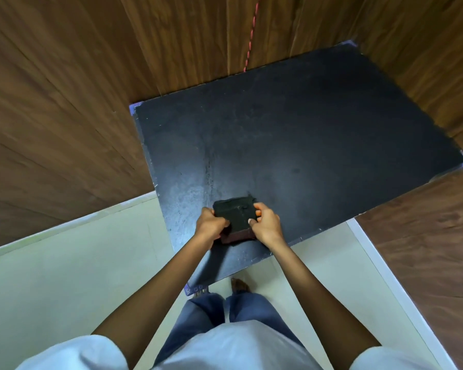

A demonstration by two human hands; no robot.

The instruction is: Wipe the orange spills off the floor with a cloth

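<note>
While I look down from the head camera, both hands hold a folded dark cloth (pixel 235 217) in front of the body, above the near edge of a black mat (pixel 292 134) on the floor. My left hand (pixel 211 226) has its grip closed on the cloth's left side, fingers curled under it. My right hand (pixel 266 222) has its grip clamped on the right side, thumb pressed on top and fingers wrapped round the far edge. A reddish-brown band of the cloth shows along its near edge, between the two wrists.

The mat is rectangular and lies at an angle, its far corners against brown wood panels (pixel 64 102). Its surface near the cloth looks greyish and streaked, with a faint line running up from the cloth toward the far side. I cannot make out any orange spills on it. A red cord (pixel 251 36) hangs down the panels to the mat's far edge.

Pale floor (pixel 64 263) surrounds the near corner of the mat. Below the hands I see blue trousers (pixel 225 311), one bare foot (pixel 239 285) touching the mat's edge, and white sleeves (pixel 78 353).
</note>
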